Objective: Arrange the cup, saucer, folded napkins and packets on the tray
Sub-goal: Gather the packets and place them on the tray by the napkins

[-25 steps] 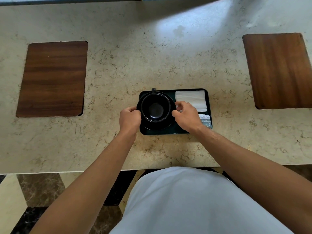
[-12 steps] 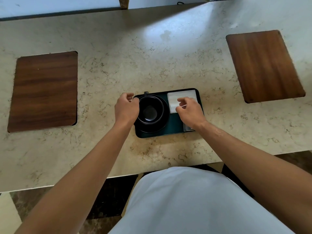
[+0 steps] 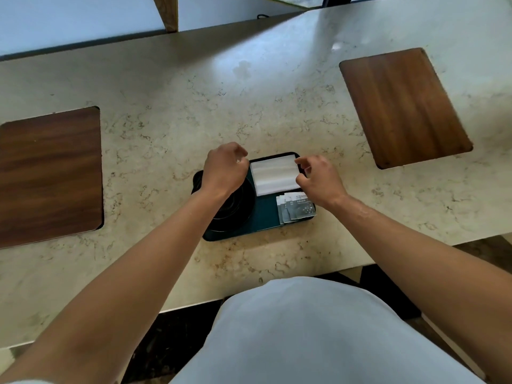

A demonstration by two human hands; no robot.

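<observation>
Left hand (image 3: pixel 225 169) is loosely curled above the cup (image 3: pixel 235 202), holding nothing; right hand (image 3: pixel 318 178), half open, fingertips at the napkins (image 3: pixel 274 176) edge on the tray (image 3: pixel 263 217). Packets (image 3: pixel 295 207) lie nearby, print unreadable.

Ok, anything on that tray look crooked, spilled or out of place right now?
Nothing spilled or damaged. The packets are fanned unevenly in the near right corner of the tray, overlapping. The napkins lie flat at the far right, roughly square to the rim. The left hand hides most of the cup.
</observation>
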